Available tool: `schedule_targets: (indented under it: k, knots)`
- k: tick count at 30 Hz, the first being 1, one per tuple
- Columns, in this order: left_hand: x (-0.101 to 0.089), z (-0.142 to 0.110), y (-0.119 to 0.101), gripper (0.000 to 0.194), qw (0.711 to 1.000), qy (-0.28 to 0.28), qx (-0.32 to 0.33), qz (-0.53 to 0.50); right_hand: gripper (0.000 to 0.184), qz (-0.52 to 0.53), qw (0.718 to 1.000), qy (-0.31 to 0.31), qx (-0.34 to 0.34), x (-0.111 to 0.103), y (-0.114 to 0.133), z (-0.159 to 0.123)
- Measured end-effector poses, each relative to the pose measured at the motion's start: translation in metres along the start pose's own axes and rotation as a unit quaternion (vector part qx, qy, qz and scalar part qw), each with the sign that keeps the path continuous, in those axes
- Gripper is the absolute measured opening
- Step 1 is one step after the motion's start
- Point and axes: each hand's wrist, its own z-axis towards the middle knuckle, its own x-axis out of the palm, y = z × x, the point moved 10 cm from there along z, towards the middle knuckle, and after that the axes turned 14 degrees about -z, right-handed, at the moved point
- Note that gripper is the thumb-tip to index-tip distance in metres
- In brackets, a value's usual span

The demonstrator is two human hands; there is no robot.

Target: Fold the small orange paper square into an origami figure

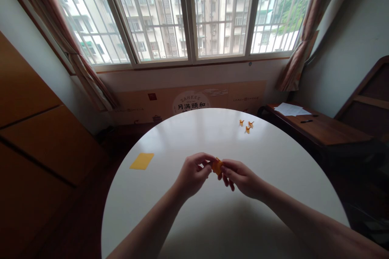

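Observation:
Between my two hands, above the white round table [188, 133], is a small folded piece of orange-yellow paper [216, 166]. My left hand [197, 170] pinches its left side with fingertips and thumb. On the other side, my right hand [238, 176] grips the paper between thumb and fingers, its lower fingers curled beneath. Fingers cover part of the folds, so the paper's full shape is hidden. Flat on the table to the left lies a square yellow paper sheet [142, 161]. Three small folded orange paper figures [248, 129], bird-like in outline, stand together at the far right.
Beyond the table, a printed cardboard panel [219, 93] leans below a barred window [188, 16]. At right, a wooden side table [328, 127] carries white paper sheets [291, 109] and a small dark object [306, 121]. An orange-brown cabinet [33, 137] stands at left.

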Motion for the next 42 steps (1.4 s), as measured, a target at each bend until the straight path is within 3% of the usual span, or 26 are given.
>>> schedule_targets:
  k: [9,14,20,26,30,33,37,39,42]
  knots:
    - [0.007,-0.002,-0.021,0.008,0.996,0.045,0.058,0.049,0.031,-0.021,1.000,-0.001,-0.004,0.001,-0.005,0.000]
    - [0.009,-0.004,-0.022,0.011,0.993,0.059,0.067,0.074,0.032,-0.004,1.000,-0.005,-0.002,0.001,0.000,0.000]
    - [0.008,-0.003,-0.019,0.003,0.992,0.050,0.078,0.087,0.036,0.037,0.999,-0.008,0.005,-0.002,0.002,0.002]
    - [0.007,-0.003,-0.024,0.009,0.986,0.033,0.116,0.112,0.038,0.021,1.000,-0.018,0.002,-0.004,0.001,0.002]
    - [0.011,-0.008,-0.032,0.015,0.960,0.039,0.177,0.211,0.040,-0.003,1.000,-0.029,0.007,-0.006,-0.003,0.003]
    - [0.017,-0.014,-0.045,0.017,0.915,0.031,0.245,0.319,0.043,-0.010,0.999,-0.037,0.020,-0.007,-0.007,0.004]
    - [0.029,-0.019,-0.052,0.021,0.865,0.045,0.280,0.414,0.046,0.015,0.998,-0.035,0.046,-0.005,-0.011,0.005]
    - [0.033,-0.021,-0.052,0.021,0.860,0.056,0.288,0.417,0.047,0.037,0.997,-0.033,0.062,-0.004,-0.012,0.004]
    - [0.031,-0.020,-0.049,0.021,0.883,0.056,0.273,0.378,0.046,0.064,0.994,-0.027,0.081,-0.002,-0.014,0.003]
